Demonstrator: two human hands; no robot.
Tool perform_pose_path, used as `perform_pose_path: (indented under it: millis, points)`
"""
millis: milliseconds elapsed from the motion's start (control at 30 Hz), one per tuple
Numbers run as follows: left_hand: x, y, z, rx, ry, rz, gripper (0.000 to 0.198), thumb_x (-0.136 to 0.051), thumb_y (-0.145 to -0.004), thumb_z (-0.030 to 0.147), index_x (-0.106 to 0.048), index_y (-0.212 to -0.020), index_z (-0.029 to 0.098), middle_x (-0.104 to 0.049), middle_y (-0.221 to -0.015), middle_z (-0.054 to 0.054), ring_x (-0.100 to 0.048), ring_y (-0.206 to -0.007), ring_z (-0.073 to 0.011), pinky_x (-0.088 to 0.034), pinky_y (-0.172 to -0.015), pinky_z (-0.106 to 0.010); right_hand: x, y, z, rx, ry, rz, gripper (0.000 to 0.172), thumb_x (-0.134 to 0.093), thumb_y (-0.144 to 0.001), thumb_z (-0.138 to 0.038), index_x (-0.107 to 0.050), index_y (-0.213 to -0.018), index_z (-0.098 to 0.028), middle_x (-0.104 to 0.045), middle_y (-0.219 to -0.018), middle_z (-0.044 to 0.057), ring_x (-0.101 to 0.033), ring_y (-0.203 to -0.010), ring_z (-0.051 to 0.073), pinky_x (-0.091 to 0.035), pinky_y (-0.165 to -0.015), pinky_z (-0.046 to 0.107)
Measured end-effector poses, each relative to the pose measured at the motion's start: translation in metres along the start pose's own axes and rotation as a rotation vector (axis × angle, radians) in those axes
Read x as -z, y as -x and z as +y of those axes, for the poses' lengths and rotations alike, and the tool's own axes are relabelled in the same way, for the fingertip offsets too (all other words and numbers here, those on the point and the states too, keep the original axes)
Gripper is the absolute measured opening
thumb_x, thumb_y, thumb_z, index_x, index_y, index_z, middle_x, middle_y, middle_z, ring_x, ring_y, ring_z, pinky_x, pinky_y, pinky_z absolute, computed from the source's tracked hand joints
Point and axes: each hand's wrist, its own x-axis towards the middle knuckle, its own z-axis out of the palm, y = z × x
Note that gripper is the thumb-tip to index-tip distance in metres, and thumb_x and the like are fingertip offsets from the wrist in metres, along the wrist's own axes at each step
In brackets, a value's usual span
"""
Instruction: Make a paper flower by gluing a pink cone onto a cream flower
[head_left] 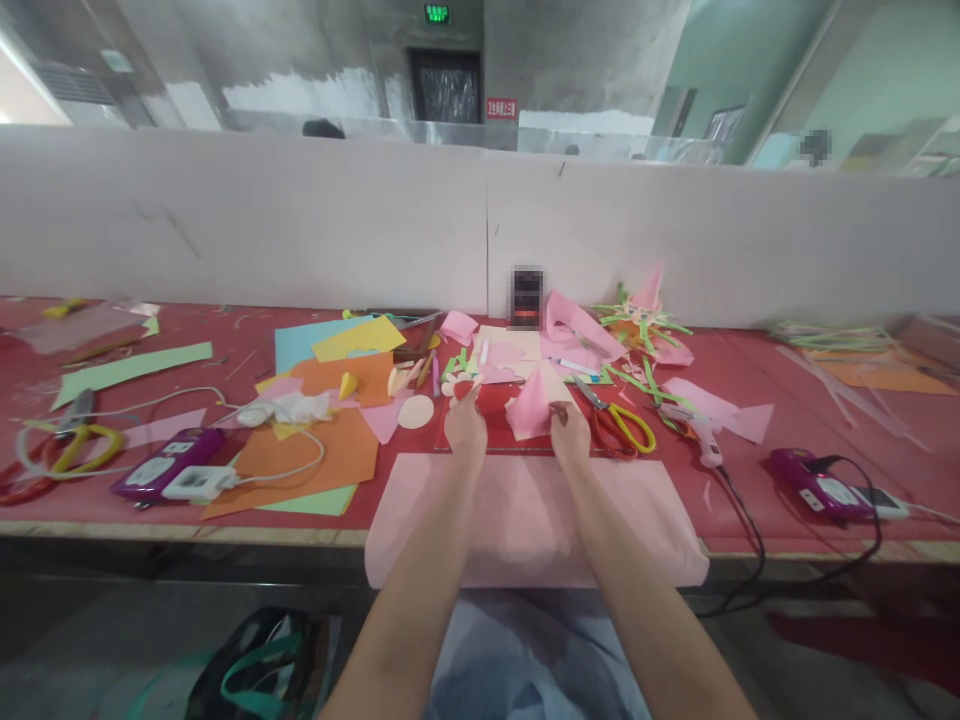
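Note:
A pink paper cone stands upright, slightly tilted, over a red board. My right hand grips the cone's lower right edge between bent fingers. To the left, my left hand is apart from the cone, its fingers partly stretched out with a gap between them. Small pale paper pieces lie just beyond its fingertips. Yellow-and-red handled scissors rest right of my right hand. A pink sheet covers the table edge under my forearms.
Orange paper sheets, a cream paper disc and a purple power box lie left. A glue gun, another purple box and a decorated paper cone stand right. A white partition runs behind the table.

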Motion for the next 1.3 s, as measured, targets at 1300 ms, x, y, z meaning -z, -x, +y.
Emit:
perform_pose_path:
  millis: [1300]
  points:
    - [0.0, 0.01, 0.042, -0.721, 0.476, 0.303, 0.024, -0.044, -0.087, 0.023, -0.065, -0.098, 0.024, -0.068, -0.103, -0.001, -0.059, -0.106, -0.016, -0.04, -0.1, -0.039, 0.003, 0.004, -0.009, -0.042, -0.307, 0.099, 0.024, -0.038, -0.076, -0.028, -0.054, -0.092, -0.019, -0.066, -0.096, 0.005, -0.059, -0.093, 0.017, -0.042, -0.084, 0.03]
